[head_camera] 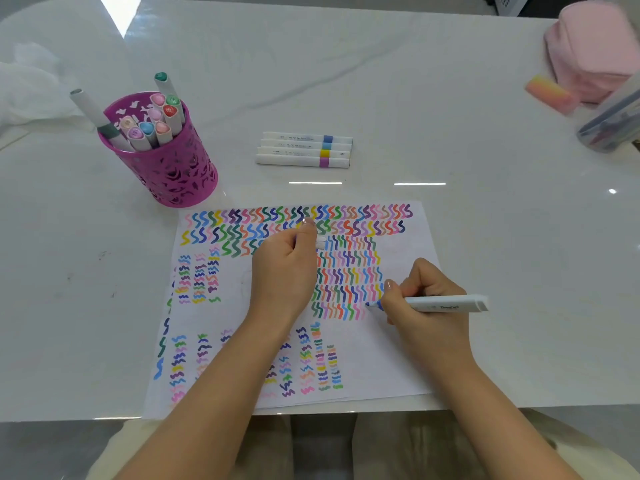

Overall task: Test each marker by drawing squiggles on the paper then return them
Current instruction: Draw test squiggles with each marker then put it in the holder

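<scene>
Paper point(391, 358) lies flat at the near edge of the white table point(485, 220), its near edge slightly overhanging. Sheet is covered in rows and columns of multicoloured squiggles; the right margin and near-right corner are bare.

Right hand point(420, 306), over the right part of the sheet, is closed in a writing grip around a white-barrelled marker point(446, 303). Blue tip points left and meets the paper at the right end of the nearest row of the central squiggle block. Capped rear end of the barrel points right.

Left hand point(284, 268) rests on the middle of the sheet, fingers curled shut around a small white piece, probably a cap point(321, 243), which protrudes at the right of the fist. Identity of the piece is not certain.

Beyond the paper, 4 capped white markers point(304, 150) lie side by side on the table, parallel, with colour bands, far to near: blue, light blue, yellow, purple.

Far left of the paper stands a purple perforated cup point(173, 168) holding several markers upright and tilted, caps in pink, blue, red, green; 2 lean out above the rim.

Far right corner: a pink pouch point(592, 50), a pink-orange block point(550, 94) just beside it, and a clear container point(613, 123), blurred.
</scene>
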